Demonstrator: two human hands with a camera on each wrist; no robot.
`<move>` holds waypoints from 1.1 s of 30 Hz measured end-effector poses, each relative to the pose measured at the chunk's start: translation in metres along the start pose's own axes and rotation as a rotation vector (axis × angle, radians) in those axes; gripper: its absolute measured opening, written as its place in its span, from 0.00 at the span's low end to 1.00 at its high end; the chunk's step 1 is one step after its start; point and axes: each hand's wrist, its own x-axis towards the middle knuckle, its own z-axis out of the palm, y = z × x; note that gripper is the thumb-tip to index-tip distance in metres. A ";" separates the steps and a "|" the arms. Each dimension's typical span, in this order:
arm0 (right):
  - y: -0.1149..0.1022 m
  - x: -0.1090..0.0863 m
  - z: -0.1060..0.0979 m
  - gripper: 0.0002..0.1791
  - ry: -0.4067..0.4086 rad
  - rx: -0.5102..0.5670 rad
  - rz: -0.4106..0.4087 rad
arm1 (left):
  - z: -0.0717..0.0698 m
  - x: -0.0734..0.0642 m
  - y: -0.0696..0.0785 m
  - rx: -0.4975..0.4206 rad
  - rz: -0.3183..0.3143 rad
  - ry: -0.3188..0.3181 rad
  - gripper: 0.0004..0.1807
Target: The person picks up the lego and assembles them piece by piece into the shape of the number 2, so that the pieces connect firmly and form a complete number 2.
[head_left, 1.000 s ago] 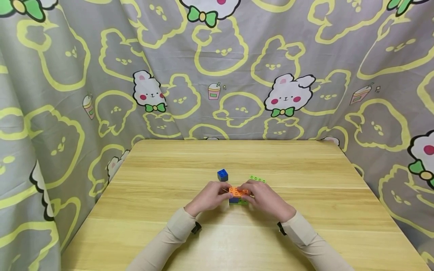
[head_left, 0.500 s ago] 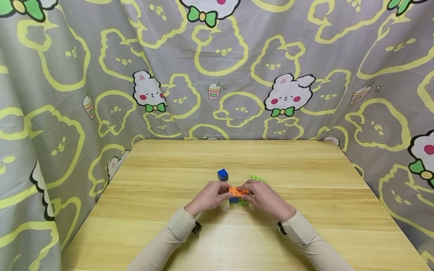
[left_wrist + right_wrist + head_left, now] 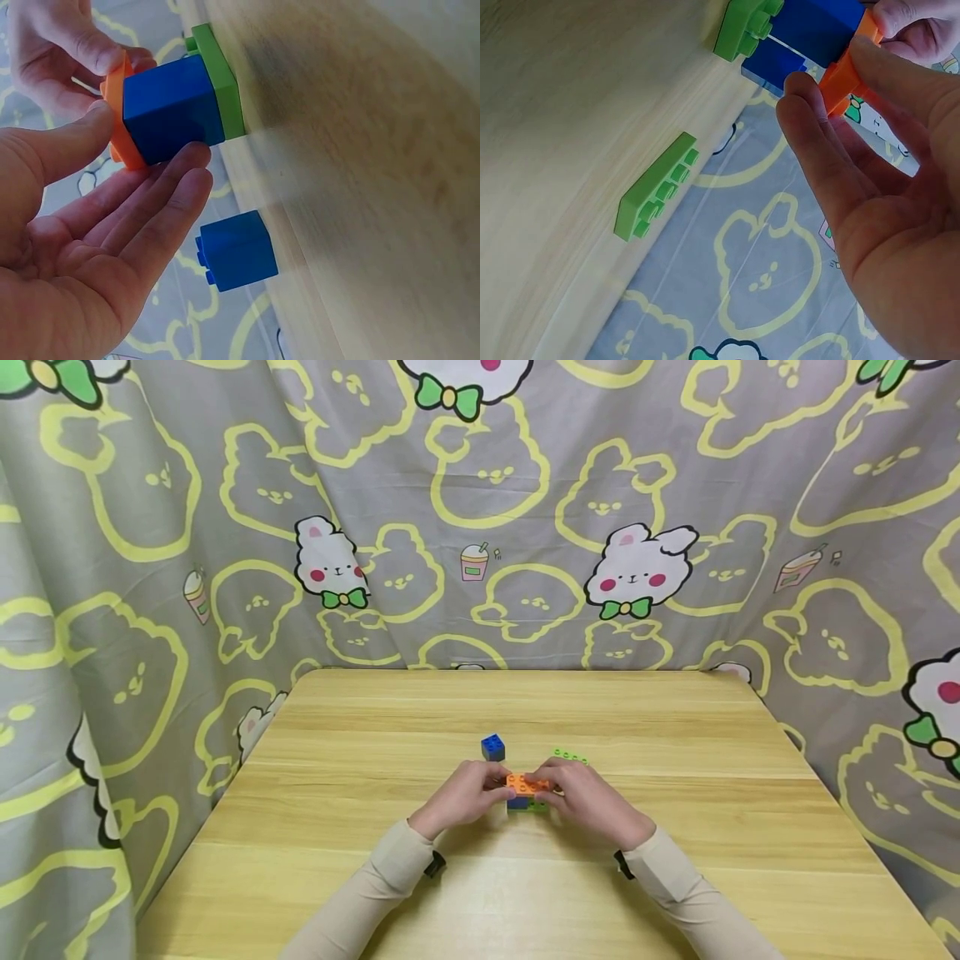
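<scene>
A flat orange brick (image 3: 520, 783) lies on top of a blue brick (image 3: 171, 109), which stands on a green brick (image 3: 219, 84) on the table. My left hand (image 3: 467, 795) pinches the orange brick's left end, thumb on the near side and fingers on the far side; its fingertips also lie against the blue brick. From the right, my right hand (image 3: 592, 800) pinches the other end of the orange brick between thumb and fingers. That end juts out past the blue brick, over the green brick's bare studs (image 3: 759, 26). Whether orange and blue are fully joined, I cannot tell.
Behind the stack, to the left, a loose blue brick (image 3: 492, 747) stands on the wooden table (image 3: 480, 893). A loose green brick (image 3: 656, 187) lies behind my right hand, partly hidden in the head view. A patterned curtain (image 3: 525, 593) surrounds the table's back and sides.
</scene>
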 end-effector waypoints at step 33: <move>0.004 -0.001 -0.002 0.15 -0.007 0.004 -0.026 | 0.000 0.002 0.002 -0.111 -0.094 -0.025 0.12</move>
